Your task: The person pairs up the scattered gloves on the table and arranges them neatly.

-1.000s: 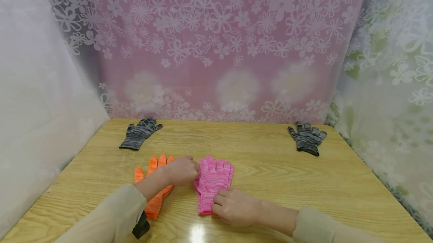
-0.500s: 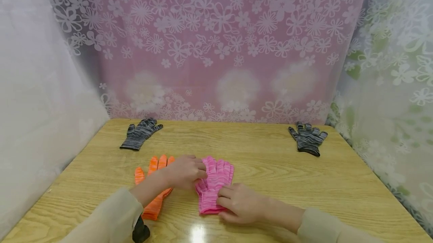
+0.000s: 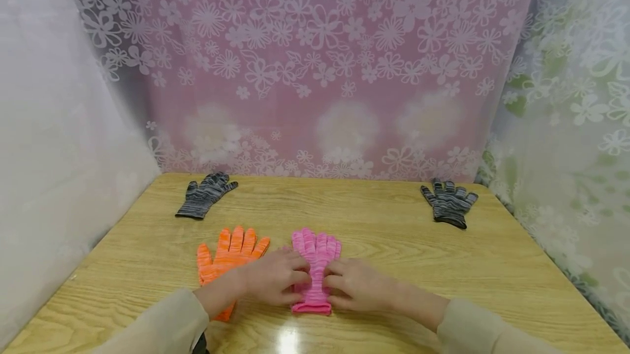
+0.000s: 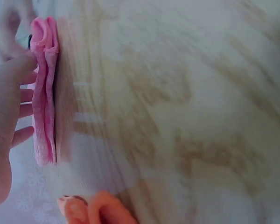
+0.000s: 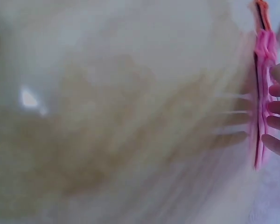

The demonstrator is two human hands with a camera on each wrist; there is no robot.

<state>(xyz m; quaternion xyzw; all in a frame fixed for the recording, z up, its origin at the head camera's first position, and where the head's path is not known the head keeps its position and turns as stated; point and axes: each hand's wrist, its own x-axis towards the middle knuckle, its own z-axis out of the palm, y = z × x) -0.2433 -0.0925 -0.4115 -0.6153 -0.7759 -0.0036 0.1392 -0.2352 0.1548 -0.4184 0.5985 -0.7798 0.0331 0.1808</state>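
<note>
You have streaky pink gloves point(image 3: 317, 263), a streaky orange glove point(image 3: 230, 258), black-and-grey striped gloves point(image 3: 203, 196) and a white-flowered pink curtain point(image 3: 315, 64).

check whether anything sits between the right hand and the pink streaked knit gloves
Nothing visible does: the right hand has its fingertips at the right edge of the pink streaked knit gloves, with no other object between.

Plain pale beige sleeves point(image 3: 159, 321) stop above the bare hands point(image 3: 278, 277), a black piece point(image 3: 200, 344) showing beneath the left sleeve.
</note>
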